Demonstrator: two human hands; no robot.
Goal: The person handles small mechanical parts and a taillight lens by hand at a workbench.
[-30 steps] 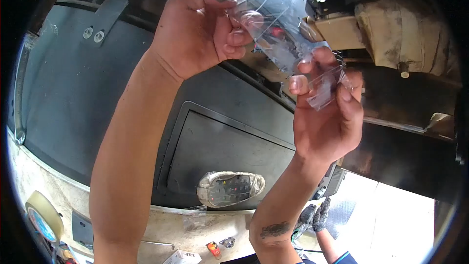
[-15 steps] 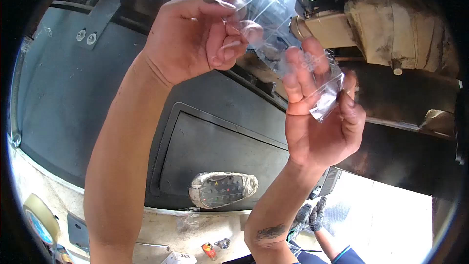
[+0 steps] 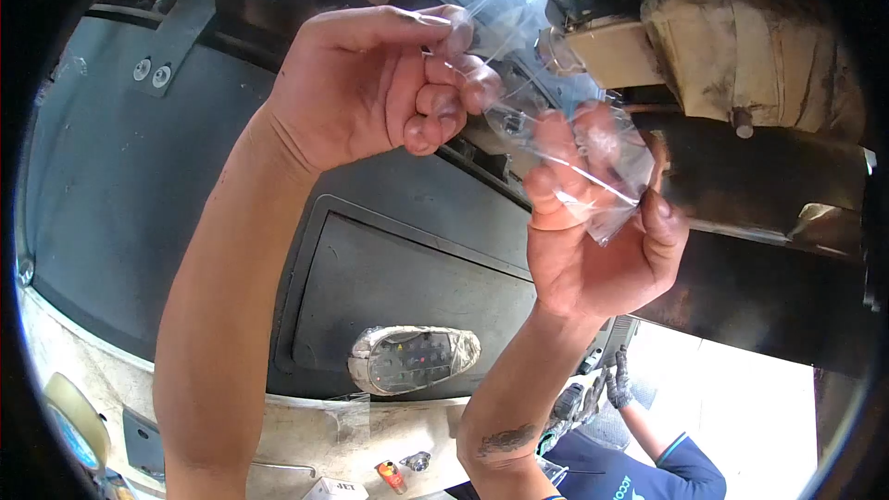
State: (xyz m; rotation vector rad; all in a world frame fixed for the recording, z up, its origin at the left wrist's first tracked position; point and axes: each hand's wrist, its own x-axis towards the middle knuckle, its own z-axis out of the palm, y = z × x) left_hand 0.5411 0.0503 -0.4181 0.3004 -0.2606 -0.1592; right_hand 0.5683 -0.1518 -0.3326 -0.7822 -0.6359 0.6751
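Note:
A clear plastic bag [image 3: 632, 165] is stretched between my two hands, shiny and creased. My left hand [image 3: 370, 93] is closed, pinching the bag's upper left part between thumb and forefinger, its other fingers curled. Lower and to the right, my right hand [image 3: 602, 264] grips the bag's right edge between thumb and forefinger. The other fingers of that hand show through the film, bent behind it. I cannot make out anything inside the bag.
Below my hands is a dark panel [image 3: 417, 287] with a plastic-wrapped control pad [image 3: 414, 361]. A tape roll [image 3: 79, 426], a red-orange lighter [image 3: 391, 476] and a small white box [image 3: 335, 489] lie on the ledge. A co-worker in dark blue [image 3: 611, 472] wears gloves. Beige-covered machinery [image 3: 732, 65] stands right.
My right hand has shifted slightly left, and the bag's film lies more spread over its fingers. My left hand is slightly lower. More of the co-worker's shirt has come into view.

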